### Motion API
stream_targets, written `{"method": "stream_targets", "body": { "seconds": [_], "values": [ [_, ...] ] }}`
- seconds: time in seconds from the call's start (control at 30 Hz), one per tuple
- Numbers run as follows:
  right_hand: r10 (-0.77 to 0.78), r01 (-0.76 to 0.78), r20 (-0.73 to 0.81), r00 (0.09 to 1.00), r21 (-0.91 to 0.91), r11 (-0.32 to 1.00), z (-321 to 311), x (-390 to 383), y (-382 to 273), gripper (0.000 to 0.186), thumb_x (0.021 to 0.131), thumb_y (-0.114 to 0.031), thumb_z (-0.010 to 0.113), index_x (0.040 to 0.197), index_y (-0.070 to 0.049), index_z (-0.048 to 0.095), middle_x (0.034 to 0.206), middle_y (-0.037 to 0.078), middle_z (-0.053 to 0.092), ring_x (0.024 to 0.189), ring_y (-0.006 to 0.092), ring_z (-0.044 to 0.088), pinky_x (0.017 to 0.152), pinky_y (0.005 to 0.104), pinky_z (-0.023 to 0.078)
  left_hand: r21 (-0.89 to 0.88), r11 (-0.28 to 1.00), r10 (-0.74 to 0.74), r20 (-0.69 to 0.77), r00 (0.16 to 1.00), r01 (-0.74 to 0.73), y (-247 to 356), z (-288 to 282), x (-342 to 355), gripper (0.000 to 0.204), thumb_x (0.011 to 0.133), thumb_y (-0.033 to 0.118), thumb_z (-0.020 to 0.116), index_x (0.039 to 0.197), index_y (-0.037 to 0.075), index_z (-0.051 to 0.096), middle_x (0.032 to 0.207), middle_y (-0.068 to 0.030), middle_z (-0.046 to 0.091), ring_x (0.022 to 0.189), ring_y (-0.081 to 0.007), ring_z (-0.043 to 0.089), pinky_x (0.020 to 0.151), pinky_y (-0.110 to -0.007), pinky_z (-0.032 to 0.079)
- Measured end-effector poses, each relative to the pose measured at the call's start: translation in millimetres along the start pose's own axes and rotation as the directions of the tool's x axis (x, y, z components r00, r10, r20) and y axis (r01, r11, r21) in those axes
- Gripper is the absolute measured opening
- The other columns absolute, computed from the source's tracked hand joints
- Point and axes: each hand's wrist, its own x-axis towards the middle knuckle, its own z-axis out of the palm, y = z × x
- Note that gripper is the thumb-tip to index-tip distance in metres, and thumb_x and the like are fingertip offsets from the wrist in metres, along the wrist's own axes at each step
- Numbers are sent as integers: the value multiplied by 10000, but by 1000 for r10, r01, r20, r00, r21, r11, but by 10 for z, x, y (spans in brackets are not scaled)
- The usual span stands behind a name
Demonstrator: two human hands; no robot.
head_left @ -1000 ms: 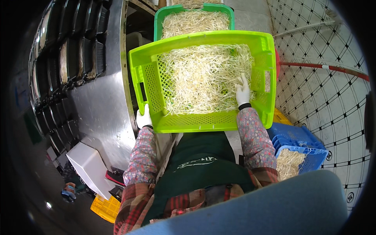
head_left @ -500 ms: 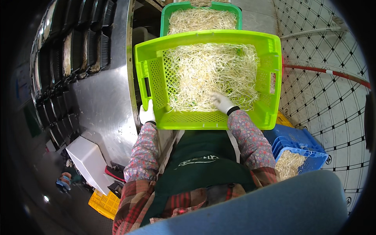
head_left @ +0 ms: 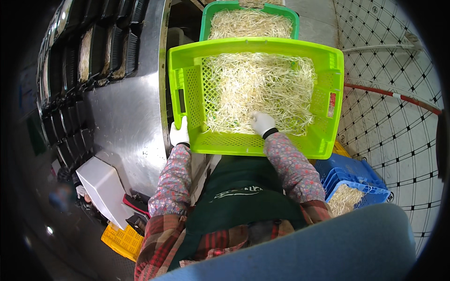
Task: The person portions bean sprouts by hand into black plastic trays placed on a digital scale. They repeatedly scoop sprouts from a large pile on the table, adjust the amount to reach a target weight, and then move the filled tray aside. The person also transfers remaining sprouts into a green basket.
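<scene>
A lime-green plastic crate (head_left: 225,146) with lattice sides stands in front of me, and a loose layer of pale bean sprouts (head_left: 262,89) covers most of its floor. My left hand (head_left: 179,133), in a white glove, is closed on the crate's near-left corner with the thumb over the rim. Inside the crate, near its front wall, my gloved right hand (head_left: 262,123) has its fingers curled down into the sprouts. Its fingertips are partly hidden, so the amount pinched cannot be made out.
Beyond the crate sits a darker green crate (head_left: 296,23) of sprouts. At left, black plastic trays (head_left: 96,51) stand on a steel table (head_left: 126,107), with a white box (head_left: 104,187) nearby. Stacked blue crates (head_left: 344,166) are at right. A person's hand (head_left: 80,190) shows at lower left.
My right hand has shifted slightly left and its fingers have curled more tightly into the sprouts. The left hand keeps its hold on the crate. The whole view has shifted a little.
</scene>
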Motion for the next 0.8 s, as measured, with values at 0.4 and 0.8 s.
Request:
{"method": "stream_targets", "body": {
  "seconds": [0.4, 0.8],
  "values": [
    [212, -394, 343, 915, 650, 650, -34, 108, 267, 155, 918, -187, 662, 931, -35, 693, 694, 5, 646, 503, 85, 541, 452, 246, 418, 4, 1000, 3, 1, 1000, -3, 197, 0, -95, 405, 888, 373, 723, 1070, 17, 661, 942, -63, 707, 829, -141, 642, 787, -296, 504],
    [22, -460, 486, 874, 810, 363, -251, 55, 401, 186, 969, -144, 599, 1122, -70, 674, 722, -21, 637, 511, 62, 524, 440, 211, 403, -41, 999, -9, 21, 1000, 10, 81, -5, -36, 410, 879, 369, 737, 1063, 13, 648, 942, -64, 700, 826, -144, 635, 788, -295, 509]
  ]
}}
